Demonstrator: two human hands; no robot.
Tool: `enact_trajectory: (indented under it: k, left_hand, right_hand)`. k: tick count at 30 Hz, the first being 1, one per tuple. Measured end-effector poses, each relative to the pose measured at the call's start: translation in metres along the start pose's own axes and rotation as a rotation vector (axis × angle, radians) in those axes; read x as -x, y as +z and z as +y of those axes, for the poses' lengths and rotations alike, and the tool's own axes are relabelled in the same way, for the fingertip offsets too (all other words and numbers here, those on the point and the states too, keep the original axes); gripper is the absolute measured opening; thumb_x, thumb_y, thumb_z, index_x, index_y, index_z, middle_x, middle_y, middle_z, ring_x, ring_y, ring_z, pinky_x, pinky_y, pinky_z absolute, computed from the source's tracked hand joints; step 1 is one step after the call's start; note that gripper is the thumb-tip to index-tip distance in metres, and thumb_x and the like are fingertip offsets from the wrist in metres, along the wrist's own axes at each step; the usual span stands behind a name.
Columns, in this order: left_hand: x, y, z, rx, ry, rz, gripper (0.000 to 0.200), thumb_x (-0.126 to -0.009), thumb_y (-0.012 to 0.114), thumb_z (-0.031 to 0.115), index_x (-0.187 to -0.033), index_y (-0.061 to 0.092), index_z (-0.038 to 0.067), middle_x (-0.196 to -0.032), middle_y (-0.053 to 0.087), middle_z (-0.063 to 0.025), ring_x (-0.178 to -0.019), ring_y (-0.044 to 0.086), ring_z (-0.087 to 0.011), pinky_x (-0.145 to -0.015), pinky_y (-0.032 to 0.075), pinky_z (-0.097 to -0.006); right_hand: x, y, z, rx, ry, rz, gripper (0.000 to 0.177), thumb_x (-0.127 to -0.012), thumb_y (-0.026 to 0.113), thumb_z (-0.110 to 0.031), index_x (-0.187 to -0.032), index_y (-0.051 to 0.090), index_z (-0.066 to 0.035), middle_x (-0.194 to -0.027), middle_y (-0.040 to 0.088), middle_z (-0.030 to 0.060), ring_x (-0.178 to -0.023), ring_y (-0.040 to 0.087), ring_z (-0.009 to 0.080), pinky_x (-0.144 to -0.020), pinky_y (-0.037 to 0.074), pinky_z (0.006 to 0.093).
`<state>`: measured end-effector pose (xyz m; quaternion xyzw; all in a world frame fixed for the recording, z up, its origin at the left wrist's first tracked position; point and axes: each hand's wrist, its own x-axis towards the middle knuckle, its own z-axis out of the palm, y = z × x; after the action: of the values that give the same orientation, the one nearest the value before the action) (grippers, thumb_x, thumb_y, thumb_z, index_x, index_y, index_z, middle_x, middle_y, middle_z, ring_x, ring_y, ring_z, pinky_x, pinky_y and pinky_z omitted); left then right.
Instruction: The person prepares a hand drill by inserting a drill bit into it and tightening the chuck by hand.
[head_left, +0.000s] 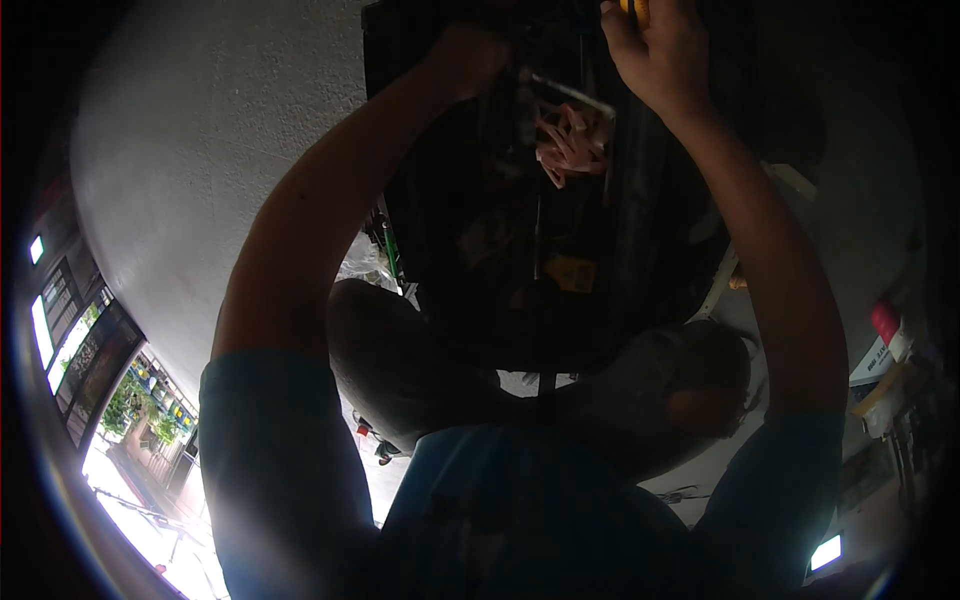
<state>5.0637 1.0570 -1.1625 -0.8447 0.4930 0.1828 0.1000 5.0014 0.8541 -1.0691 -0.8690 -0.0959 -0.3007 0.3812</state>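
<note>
Near the top of the view my right hand (668, 60) is closed around a yellow-and-dark object (635, 10), perhaps a tool handle, cut off by the frame edge. My left hand (468, 58) reaches forward in deep shadow, its fingers curled. I cannot tell what, if anything, it holds. Between and just below the hands lies a tangle of pinkish strips (572, 145) on a dark work surface (640, 260). A thin pale bar (572, 92) runs slantwise above the strips.
A yellow object (572, 273) lies lower on the dark surface, by a thin upright rod (538, 235). My knees (385, 350) are right at its near edge. A textured pale wall (230, 110) stands at left. A red-topped item (886, 322) and clutter are at right.
</note>
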Motion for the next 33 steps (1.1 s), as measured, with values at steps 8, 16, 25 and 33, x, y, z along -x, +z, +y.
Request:
enact_trajectory:
  k: [8,16,25,33]
  left_hand:
    - [0.007,-0.058,0.027,0.25,-0.287,-0.299,0.025,-0.081,0.061,0.021,-0.104,0.064,0.01,-0.092,0.068,-0.011,-0.085,0.067,-0.0253,-0.07,0.054,-0.0385]
    - [0.006,0.022,0.05,0.001,-0.157,-0.247,0.028,-0.085,0.058,0.021,-0.11,0.062,0.009,-0.1,0.067,-0.0105,-0.087,0.067,-0.022,-0.068,0.056,-0.0372]
    - [0.019,-0.033,0.023,0.679,-0.217,-0.148,0.032,-0.079,0.066,0.03,-0.101,0.064,0.006,-0.091,0.067,-0.0141,-0.084,0.067,-0.0264,-0.072,0.054,-0.0366]
    - [0.016,-0.068,0.021,0.307,-0.262,0.073,0.038,-0.082,0.061,0.041,-0.099,0.061,0.007,-0.088,0.064,-0.0142,-0.087,0.063,-0.0287,-0.073,0.049,-0.0404]
  right_hand:
    - [-0.001,-0.005,-0.002,0.091,0.006,-0.015,0.06,-0.07,0.061,0.011,-0.127,0.046,-0.005,-0.108,0.056,0.017,-0.096,0.058,0.0282,-0.085,0.045,0.0299]
    - [0.002,-0.005,-0.001,0.104,-0.054,-0.005,0.059,-0.071,0.063,0.007,-0.127,0.046,-0.003,-0.108,0.057,0.0179,-0.094,0.059,0.0277,-0.082,0.047,0.0297]
    - [0.009,0.007,0.012,-0.092,-0.054,0.024,0.062,-0.073,0.057,0.011,-0.131,0.041,-0.003,-0.117,0.052,0.0175,-0.106,0.054,0.0286,-0.09,0.043,0.0302]
    - [0.016,0.014,0.023,-0.185,0.014,0.005,0.062,-0.073,0.051,0.014,-0.132,0.039,-0.003,-0.118,0.049,0.0171,-0.107,0.051,0.0277,-0.092,0.04,0.0306]
